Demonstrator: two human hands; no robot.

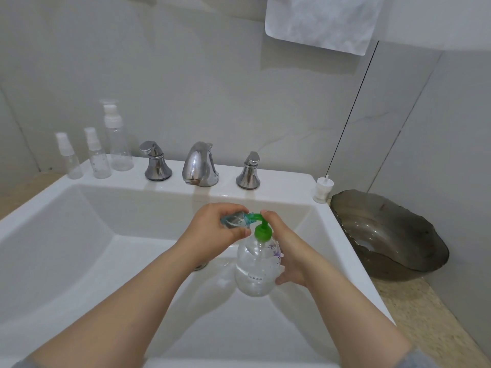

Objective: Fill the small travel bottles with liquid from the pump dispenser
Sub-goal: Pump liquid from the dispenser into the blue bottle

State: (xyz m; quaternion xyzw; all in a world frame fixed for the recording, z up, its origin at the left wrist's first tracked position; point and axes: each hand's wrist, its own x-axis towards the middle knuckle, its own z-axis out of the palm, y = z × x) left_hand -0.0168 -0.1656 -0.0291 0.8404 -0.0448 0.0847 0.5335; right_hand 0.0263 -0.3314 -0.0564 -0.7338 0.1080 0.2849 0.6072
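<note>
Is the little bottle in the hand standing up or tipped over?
Tipped over: the little bottle lies sideways in the left hand, its mouth at the green pump spout.

Left hand [212,231] holds bottle [233,221], seemingly uncapped; right hand [291,252] grips dispenser [255,272].

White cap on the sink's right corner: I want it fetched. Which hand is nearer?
Right. The right hand, on the pump dispenser, is below-left of the white cap; the left hand, holding a small bottle, is farther left.

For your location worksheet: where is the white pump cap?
Head view: the white pump cap stands at the back right corner of the sink rim, beside the grey bowl.
</note>
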